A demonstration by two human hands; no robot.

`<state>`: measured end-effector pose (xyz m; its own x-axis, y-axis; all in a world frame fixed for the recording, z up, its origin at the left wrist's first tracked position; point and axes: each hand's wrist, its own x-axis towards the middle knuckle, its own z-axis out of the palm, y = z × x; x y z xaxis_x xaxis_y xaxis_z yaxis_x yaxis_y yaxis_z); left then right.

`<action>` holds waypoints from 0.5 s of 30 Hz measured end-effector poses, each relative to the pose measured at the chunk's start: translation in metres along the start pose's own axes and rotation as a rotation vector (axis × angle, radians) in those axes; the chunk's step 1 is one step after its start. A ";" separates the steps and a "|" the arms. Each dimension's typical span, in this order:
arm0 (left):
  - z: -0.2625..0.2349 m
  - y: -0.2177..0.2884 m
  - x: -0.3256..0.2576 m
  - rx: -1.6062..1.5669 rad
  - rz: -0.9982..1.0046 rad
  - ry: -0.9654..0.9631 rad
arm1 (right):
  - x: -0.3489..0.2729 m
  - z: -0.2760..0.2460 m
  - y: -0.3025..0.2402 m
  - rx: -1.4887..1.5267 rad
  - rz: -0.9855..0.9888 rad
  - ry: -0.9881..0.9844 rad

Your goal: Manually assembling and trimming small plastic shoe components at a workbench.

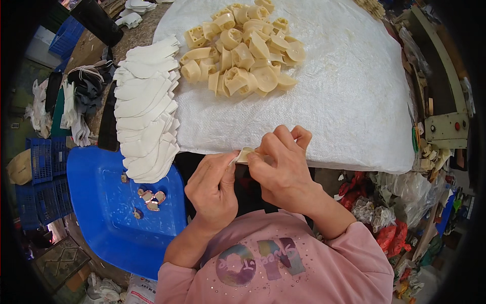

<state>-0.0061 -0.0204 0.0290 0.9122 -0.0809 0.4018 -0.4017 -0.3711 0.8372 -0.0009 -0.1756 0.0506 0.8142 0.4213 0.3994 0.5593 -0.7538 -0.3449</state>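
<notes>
Both hands pinching a small cream piece at the worktop's near edge

A person in a pink short-sleeved shirt (324, 268) is holding a small, curved cream piece with a white edge (245, 154) between two bare hands. The piece is sitting by the near edge of a worktop covered in white woven plastic sheeting (349, 101). The left hand (212, 183) is gripping its left end, thumb and forefinger clamped together on the white edge. The right hand (284, 169) is pressing on its right end, its thumb and fingers closing on the piece while the others are curling above. The fingers are covering much of it, so its full shape is staying hidden.

Beyond the hands, a heap of curved, hollow beige plastic pieces (243, 50) is lying towards the far side of the sheeting. Along the sheeting's left side, a long row of flat white strips (147, 111) is running towards the person, the strips overlapping one another. The row's near end is covering part of a deep blue plastic basin (104, 228) in this view. Inside the basin, several small pieces with brownish rims (152, 205) are resting, some clustering together and others lying apart.

Blue plastic crates (41, 157) are standing farther left; red plastic bags (395, 238) are lying at the lower right.
</notes>
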 end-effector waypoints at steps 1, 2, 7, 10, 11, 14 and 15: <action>0.002 -0.001 0.001 -0.002 -0.001 -0.005 | -0.001 0.002 0.001 0.008 -0.024 0.014; 0.004 -0.002 0.003 0.076 0.108 -0.011 | -0.002 0.003 0.001 0.017 -0.050 0.028; 0.001 -0.002 0.003 0.126 0.175 -0.076 | -0.007 0.015 0.017 0.167 -0.020 0.075; -0.006 -0.008 0.000 -0.147 -0.067 -0.147 | -0.009 0.014 0.022 0.341 0.000 0.119; -0.004 -0.014 0.000 -0.237 -0.084 -0.137 | -0.009 0.014 0.022 0.411 0.011 0.139; 0.004 -0.023 0.000 -0.478 -0.166 -0.077 | -0.012 0.017 0.020 0.636 0.035 0.127; 0.003 -0.024 0.002 -0.472 -0.189 -0.099 | -0.013 0.016 0.019 0.638 0.037 0.126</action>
<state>0.0060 -0.0144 0.0083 0.9666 -0.1481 0.2091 -0.2010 0.0678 0.9772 0.0018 -0.1871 0.0253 0.8316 0.3097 0.4609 0.5458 -0.3031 -0.7811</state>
